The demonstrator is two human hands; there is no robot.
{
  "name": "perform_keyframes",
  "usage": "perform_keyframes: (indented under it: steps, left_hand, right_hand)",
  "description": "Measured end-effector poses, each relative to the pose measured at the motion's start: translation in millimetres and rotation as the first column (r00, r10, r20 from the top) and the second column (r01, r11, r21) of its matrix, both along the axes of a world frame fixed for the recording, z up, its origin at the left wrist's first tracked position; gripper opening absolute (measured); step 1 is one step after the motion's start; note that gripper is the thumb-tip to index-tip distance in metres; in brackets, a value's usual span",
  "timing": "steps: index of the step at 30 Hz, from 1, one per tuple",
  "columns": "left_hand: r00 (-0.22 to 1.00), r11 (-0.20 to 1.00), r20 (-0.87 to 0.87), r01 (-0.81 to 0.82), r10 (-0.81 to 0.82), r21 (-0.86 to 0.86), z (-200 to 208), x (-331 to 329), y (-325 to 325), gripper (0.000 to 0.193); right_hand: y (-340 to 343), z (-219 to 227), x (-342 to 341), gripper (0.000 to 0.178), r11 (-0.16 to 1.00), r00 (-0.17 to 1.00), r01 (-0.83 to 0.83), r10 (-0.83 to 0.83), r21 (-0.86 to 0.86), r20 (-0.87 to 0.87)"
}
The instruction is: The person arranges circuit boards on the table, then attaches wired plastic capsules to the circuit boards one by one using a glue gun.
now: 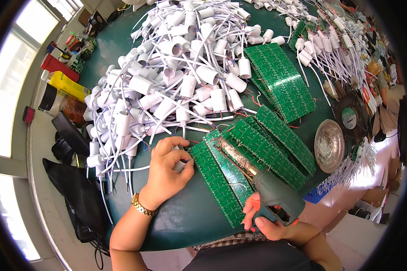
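Note:
My left hand, with a gold watch on the wrist, is closed around a white corded plastic cylinder, mostly hidden by the fingers. A white cord runs into the hand from the left. Thin wires show at the fingertips, by the corner of a green circuit board panel. My right hand grips the dark green handle of a soldering gun. Its discoloured metal barrel points up and left over the panels, tip near the left panel's upper end. Further panels lie to the right.
A big heap of white corded cylinders covers the far left. More green panels are stacked beyond. At right stand a metal bowl and a solder wire spool. A yellow bottle and black bag line the left.

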State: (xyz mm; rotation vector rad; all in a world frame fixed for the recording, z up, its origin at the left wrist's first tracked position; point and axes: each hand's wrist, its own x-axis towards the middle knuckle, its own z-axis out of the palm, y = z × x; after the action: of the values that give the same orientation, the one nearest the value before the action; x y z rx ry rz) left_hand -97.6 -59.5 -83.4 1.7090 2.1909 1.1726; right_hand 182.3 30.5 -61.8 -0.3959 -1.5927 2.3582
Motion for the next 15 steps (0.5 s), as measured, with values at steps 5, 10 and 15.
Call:
perform_keyframes:
  steps: [5, 10, 15]
  left_hand:
    - [0.999, 0.995, 0.033, 0.025, -0.022, -0.100, 7.4, -4.9, 2.8, 0.014]
    - [0.998, 0.995, 0.061, 0.034, -0.028, -0.096, 5.3, -8.5, 4.5, 0.016]
    - [0.999, 0.994, 0.007, 0.049, -0.049, -0.100, 6.7, -9.8, 4.2, 0.017]
  right_hand:
    - [4.9, 1.4, -0.7, 0.018, 0.998, 0.971, -0.050, 0.055, -0.029, 0.231]
    - [-4.0, -18.3, -1.4, 0.035, 0.889, 0.981, -0.071, -0.020, 0.453, 0.192]
    - [-3.0, -26.9, 2.4, 0.029, 0.868, 0.986, -0.094, 0.013, 0.488, 0.167]
